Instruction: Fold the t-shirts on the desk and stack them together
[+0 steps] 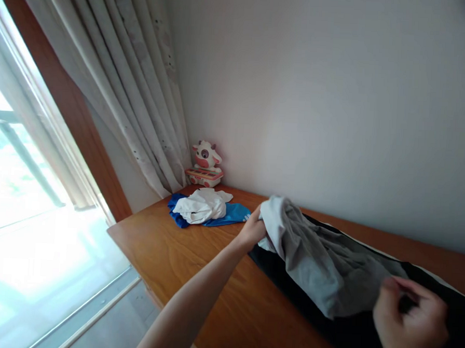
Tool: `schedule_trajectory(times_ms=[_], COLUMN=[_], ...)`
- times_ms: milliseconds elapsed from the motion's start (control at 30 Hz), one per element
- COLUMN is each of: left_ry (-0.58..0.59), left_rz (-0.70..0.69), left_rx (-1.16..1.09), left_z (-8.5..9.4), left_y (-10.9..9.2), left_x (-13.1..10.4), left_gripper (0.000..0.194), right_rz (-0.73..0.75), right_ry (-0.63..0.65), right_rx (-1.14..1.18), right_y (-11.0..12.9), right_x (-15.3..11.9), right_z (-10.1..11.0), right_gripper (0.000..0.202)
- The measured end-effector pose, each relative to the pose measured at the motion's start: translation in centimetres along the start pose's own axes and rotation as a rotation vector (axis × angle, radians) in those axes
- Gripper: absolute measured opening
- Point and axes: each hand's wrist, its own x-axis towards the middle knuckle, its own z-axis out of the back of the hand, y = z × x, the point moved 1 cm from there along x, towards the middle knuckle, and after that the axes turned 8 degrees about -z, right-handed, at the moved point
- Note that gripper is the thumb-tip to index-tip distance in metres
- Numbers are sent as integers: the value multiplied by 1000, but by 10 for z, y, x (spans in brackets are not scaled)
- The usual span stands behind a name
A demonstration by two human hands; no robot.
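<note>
A crumpled grey garment [317,256] lies partly lifted over a black cloth [277,275] on the wooden table. My left hand [254,228] grips the garment's left end, with its fingers wrapped into the fabric. At the garment's right end, my right hand [412,318] has thumb and fingertips curled together; it is blurred, and whether cloth is pinched between them is hard to make out.
A white cloth [201,206] rests on blue garments [230,215] at the table's far left. Behind them stands a cow toy with a keyboard [205,165]. Curtains [131,85] hang by the window, and a pale wall [318,95] backs the wooden table [166,248].
</note>
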Motion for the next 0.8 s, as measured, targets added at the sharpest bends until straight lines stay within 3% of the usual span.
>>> schedule_trajectory(times_ms=[100,267,367,433,533,600,667,800], left_ry=[-194,-377,-487,-530,-359,-163,-8,301], left_rz=[54,-102,-259,-366,-287,-151,-107,-116], left_rx=[-137,-156,-110,208,984,1217,1249,1259], left_z=[19,68,102,124,145,142,123,51], left_y=[-41,-106,-125,-127,-107,-79,-45,24], left_x=[43,115,130,126,108,93,75,36], left_gripper=[24,21,27,34,46,53,53,24], right_rz=[-128,-116,-112,-145,-176,-172,-168,-153], right_ry=[3,190,247,250,264,290,317,337], right_rx=[-9,-37,-34,-33,-41,-51,-56,-46], right_y=[2,10,12,10,5,-1,-6,-14], right_x=[-2,-4,-4,-3,-4,-4,-4,-5], right_z=[4,2,-2,-5,-9,-13,-16,-20], right_gripper=[28,28,29,30,34,35,36,37])
